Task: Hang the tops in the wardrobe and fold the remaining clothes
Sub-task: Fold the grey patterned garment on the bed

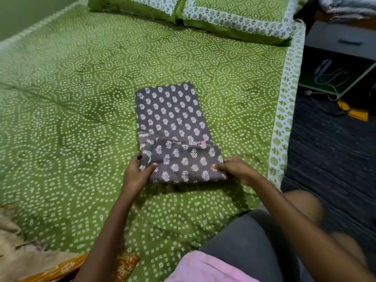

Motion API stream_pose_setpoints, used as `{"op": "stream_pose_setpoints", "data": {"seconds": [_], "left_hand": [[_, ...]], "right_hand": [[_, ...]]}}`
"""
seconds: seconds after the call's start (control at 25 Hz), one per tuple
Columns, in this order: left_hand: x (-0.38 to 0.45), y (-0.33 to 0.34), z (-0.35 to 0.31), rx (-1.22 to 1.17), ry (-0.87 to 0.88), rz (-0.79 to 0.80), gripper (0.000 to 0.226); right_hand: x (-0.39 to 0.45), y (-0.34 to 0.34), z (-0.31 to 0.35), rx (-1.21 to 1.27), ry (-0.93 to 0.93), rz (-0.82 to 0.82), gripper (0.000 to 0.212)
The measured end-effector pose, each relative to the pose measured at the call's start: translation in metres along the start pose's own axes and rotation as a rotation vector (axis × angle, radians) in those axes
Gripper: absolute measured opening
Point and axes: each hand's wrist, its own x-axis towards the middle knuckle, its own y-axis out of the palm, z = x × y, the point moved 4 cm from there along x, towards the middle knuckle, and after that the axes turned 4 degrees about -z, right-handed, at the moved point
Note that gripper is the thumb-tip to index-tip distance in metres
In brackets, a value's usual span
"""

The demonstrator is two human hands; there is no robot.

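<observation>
A grey garment (172, 117) with a white flower print lies folded into a long narrow strip on the green bed (71, 98). Its near end is lifted and doubled over. My left hand (137, 173) pinches the left corner of that near end, thumb on top. My right hand (237, 168) grips the right corner the same way. A small pink label shows on the cloth near the fold.
Two green pillows (234, 19) lie at the head of the bed. Beige and orange printed clothes (40, 259) are heaped at the near left. A pink cloth (203, 269) rests on my lap. Right of the bed are dark floor and a low cabinet (341, 58) with cables.
</observation>
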Motion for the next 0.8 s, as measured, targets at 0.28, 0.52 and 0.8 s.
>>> {"op": "stream_pose_setpoints", "data": {"seconds": [0.28, 0.52, 0.8], "left_hand": [[-0.042, -0.007, 0.005, 0.69, 0.546, -0.191, 0.05], [-0.008, 0.025, -0.011, 0.697, 0.166, -0.062, 0.051], [-0.001, 0.011, 0.003, 0.192, 0.112, -0.042, 0.028]], "right_hand": [[-0.012, 0.008, -0.022, 0.007, -0.182, -0.32, 0.02], [0.001, 0.023, -0.014, 0.064, -0.174, -0.287, 0.012], [-0.001, 0.033, -0.023, 0.286, -0.342, -0.38, 0.014]]}}
